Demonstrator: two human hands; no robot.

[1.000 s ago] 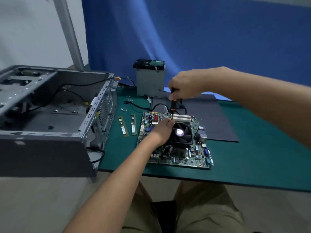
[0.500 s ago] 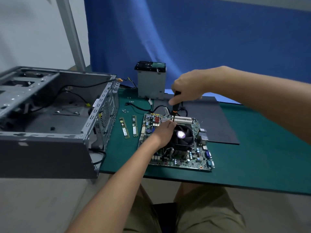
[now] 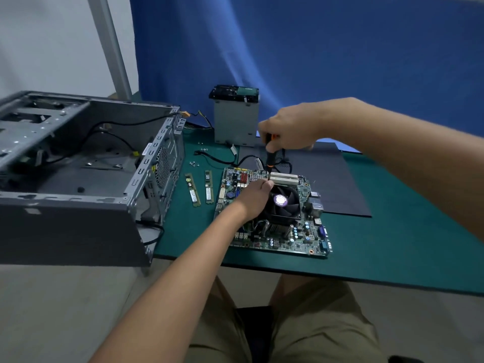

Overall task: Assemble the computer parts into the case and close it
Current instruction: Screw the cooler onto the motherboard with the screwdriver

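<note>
A green motherboard (image 3: 301, 233) lies on the green mat, with a black CPU cooler fan (image 3: 284, 203) on it. My left hand (image 3: 252, 197) rests on the fan's left edge, its fingertips at the far-left corner of the cooler by the screwdriver tip. My right hand (image 3: 288, 132) grips the handle of a black and orange screwdriver (image 3: 269, 157) held upright over that corner. The open grey computer case (image 3: 78, 179) lies on its side at the left. Two RAM sticks (image 3: 200, 188) lie between case and motherboard.
A grey drive cage with a hard drive (image 3: 235, 119) stands at the back of the mat. Small screws (image 3: 195, 163) and a black cable (image 3: 217, 159) lie behind the RAM. A dark panel (image 3: 337, 184) lies right of the motherboard. The mat's front edge (image 3: 340, 280) is near my knees.
My hands and the screwdriver stay at the same corner of the cooler. The right hand's fingers shift slightly on the handle. The view has drifted a little.
</note>
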